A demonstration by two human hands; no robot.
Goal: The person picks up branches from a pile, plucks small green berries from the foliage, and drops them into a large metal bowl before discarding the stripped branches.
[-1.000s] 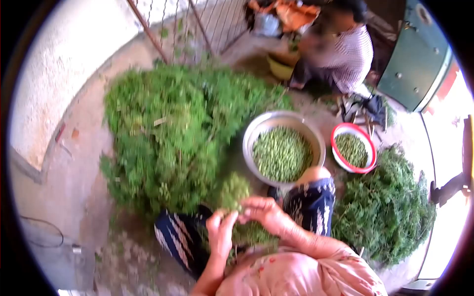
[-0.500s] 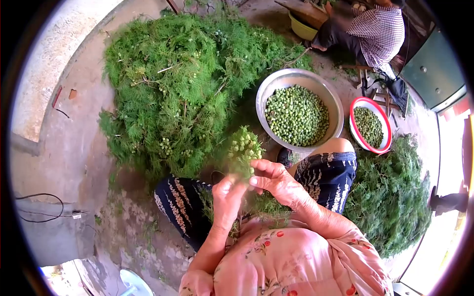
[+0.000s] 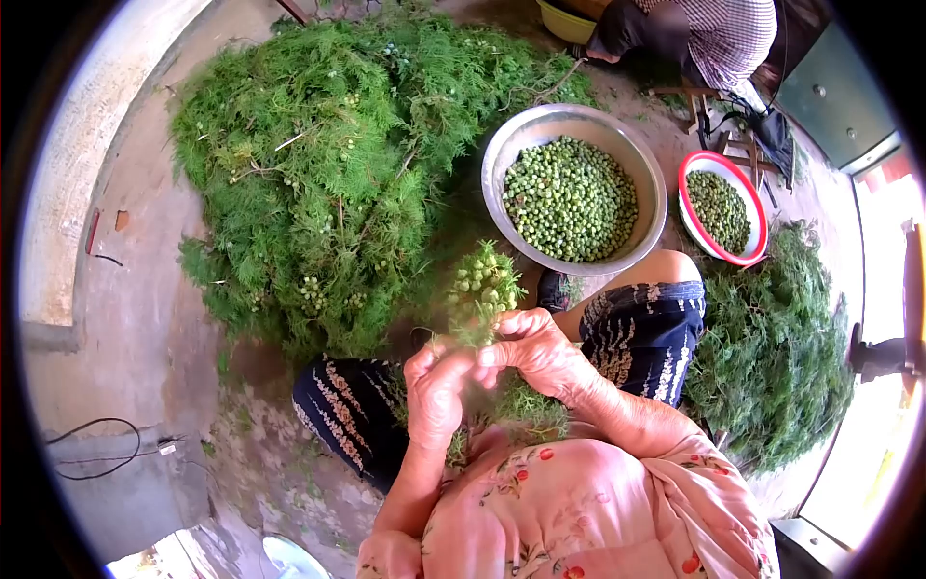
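Left fingers (image 3: 450,372), right fingers (image 3: 521,355) at the foot of a berried sprig (image 3: 480,287)

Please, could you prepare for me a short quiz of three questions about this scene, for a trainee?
1. What is held between the left hand and the right hand?
A) a knife
B) a leafy green sprig
C) a folded cloth

2. True or false: the metal basin and the bowl beside it both hold small, round green fruits.

3. Fill in the colour: the bowl's rim is ____.

Key: 1 B; 2 true; 3 red.
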